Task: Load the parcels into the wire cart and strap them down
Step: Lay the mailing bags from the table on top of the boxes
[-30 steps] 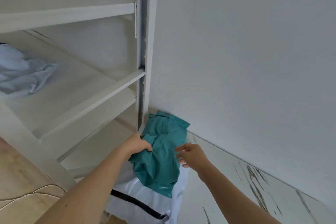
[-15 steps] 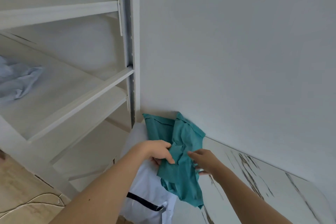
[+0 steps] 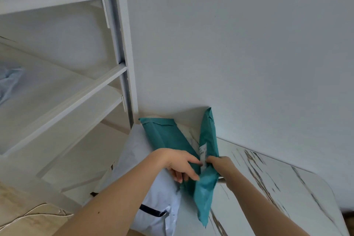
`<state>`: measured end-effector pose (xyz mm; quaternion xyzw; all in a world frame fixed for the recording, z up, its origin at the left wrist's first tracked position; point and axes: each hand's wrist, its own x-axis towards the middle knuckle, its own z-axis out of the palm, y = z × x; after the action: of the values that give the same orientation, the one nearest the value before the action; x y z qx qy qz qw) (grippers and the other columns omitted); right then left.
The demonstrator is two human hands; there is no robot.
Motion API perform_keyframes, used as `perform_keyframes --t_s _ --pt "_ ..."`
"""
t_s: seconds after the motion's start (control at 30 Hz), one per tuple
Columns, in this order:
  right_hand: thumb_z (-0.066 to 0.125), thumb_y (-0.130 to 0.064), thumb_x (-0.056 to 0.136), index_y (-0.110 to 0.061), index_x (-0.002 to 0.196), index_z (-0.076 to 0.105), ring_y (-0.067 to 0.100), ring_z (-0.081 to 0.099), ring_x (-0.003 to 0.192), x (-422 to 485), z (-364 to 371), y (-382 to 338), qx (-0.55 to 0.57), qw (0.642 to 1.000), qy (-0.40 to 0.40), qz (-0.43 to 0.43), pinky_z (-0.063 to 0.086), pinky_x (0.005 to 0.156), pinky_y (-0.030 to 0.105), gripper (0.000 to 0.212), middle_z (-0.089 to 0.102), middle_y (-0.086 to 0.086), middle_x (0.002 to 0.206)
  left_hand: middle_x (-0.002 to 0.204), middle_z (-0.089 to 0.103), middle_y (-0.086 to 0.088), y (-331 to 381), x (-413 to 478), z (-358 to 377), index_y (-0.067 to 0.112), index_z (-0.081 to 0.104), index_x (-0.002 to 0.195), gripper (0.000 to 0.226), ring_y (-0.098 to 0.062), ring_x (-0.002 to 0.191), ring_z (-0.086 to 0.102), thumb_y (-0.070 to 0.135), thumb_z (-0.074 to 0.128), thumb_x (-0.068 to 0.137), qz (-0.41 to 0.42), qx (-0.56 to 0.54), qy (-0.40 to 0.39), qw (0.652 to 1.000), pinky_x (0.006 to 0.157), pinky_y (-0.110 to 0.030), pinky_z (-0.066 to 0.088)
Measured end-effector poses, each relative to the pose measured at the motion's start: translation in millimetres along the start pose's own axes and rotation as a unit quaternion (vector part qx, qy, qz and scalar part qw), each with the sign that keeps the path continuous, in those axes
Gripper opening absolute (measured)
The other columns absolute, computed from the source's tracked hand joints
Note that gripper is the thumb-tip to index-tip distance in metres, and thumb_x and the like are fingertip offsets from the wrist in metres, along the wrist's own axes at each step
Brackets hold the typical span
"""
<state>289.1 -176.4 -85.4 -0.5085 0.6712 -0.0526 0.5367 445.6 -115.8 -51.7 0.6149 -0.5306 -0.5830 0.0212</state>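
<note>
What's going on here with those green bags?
A person is handling parcels on a marble table beside a white shelf. The left hand holds one teal parcel, the right hand grips a second teal parcel; they form a V partly over a white parcel. No cart is in view.

A: Light?
B: Soft, even, daylight-like; wall [image 3: 239, 44] reads flat grey-white, no glare. Mild shade under the shelf [image 3: 63, 105] boards.
A: Sharpness?
B: Centre fair. Wide-angle bends shelf rails toward the left edge; pale blue parcel [image 3: 8, 82] there is smeared, low detail.
</note>
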Motion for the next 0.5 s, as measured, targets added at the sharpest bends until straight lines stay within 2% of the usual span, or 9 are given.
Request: perform_keyframes --t_s 0.03,0.1,0.17,0.2,0.27,0.37,0.5 --pt "0.057 -0.016 0.081 -0.004 0.109 0.058 0.031 0.064 0.094 1.9 -4.5 3.0 -0.004 1.000 0.023 0.000 0.056 0.083 0.043 0.031 0.066 0.016 0.102 0.072 0.057 0.001 -2.0 2.1 -1.5 0.026 0.048 0.135 0.049 -0.009 0.054 0.051 0.033 0.062 0.089 0.007 -0.013 0.045 0.999 0.055 -0.018 0.045" --pt "0.053 -0.011 0.081 -0.005 0.102 0.059 0.031 0.064 0.091 3.9 -15.1 11.1 0.008 0.999 0.051 0.005 0.056 0.084 0.043 0.022 0.066 0.015 0.095 0.066 0.057 0.002 -9.4 8.3 -6.2 0.017 0.066 0.113 0.030 -0.009 0.051 0.048 0.033 0.061 0.089 0.020 -0.045 0.190 0.980 0.051 -0.019 0.041" --pt "0.051 -0.004 0.082 -0.005 0.097 0.056 0.031 0.063 0.089 4.0 -25.8 18.3 0.042 0.997 0.069 0.014 0.056 0.083 0.041 0.016 0.064 0.013 0.090 0.075 0.063 0.004 -17.3 14.2 -9.5 0.020 0.069 0.097 0.016 -0.010 0.062 0.055 0.028 0.057 0.089 0.021 -0.055 0.334 0.941 0.060 -0.024 0.046" --pt "0.051 -0.001 0.082 -0.005 0.096 0.055 0.032 0.062 0.089 4.1 -30.2 20.8 0.065 0.995 0.073 0.020 0.055 0.081 0.041 0.015 0.064 0.013 0.090 0.080 0.064 0.006 -19.0 16.3 -9.9 0.024 0.068 0.094 0.014 -0.012 0.070 0.059 0.026 0.055 0.089 0.014 -0.039 0.391 0.919 0.064 -0.026 0.046" --pt "0.051 0.005 0.082 -0.002 0.096 0.056 0.034 0.062 0.089 2.9 -36.3 23.9 0.113 0.991 0.064 0.029 0.055 0.075 0.040 0.017 0.065 0.015 0.093 0.081 0.061 0.009 -18.6 19.2 -8.4 0.028 0.064 0.095 0.014 -0.015 0.080 0.059 0.025 0.052 0.089 -0.006 -0.017 0.466 0.885 0.063 -0.027 0.040" --pt "0.050 0.008 0.079 -0.001 0.093 0.058 0.035 0.065 0.086 -0.6 -40.6 26.3 0.150 0.987 0.048 0.036 0.056 0.071 0.039 0.019 0.067 0.018 0.093 0.082 0.056 0.013 -18.6 27.3 -5.5 0.028 0.063 0.098 0.016 -0.011 0.078 0.054 0.021 0.051 0.089 -0.004 -0.052 0.492 0.869 0.059 -0.025 0.035" --pt "0.049 0.010 0.075 -0.004 0.089 0.059 0.031 0.064 0.077 -5.7 -44.9 29.2 0.156 0.985 0.065 0.012 0.057 0.068 0.037 0.022 0.067 0.015 0.089 0.095 0.055 0.008 -17.8 42.7 3.6 0.026 0.063 0.098 0.018 -0.010 0.081 0.053 0.017 0.052 0.088 0.017 -0.066 0.464 0.883 0.064 -0.024 0.036"
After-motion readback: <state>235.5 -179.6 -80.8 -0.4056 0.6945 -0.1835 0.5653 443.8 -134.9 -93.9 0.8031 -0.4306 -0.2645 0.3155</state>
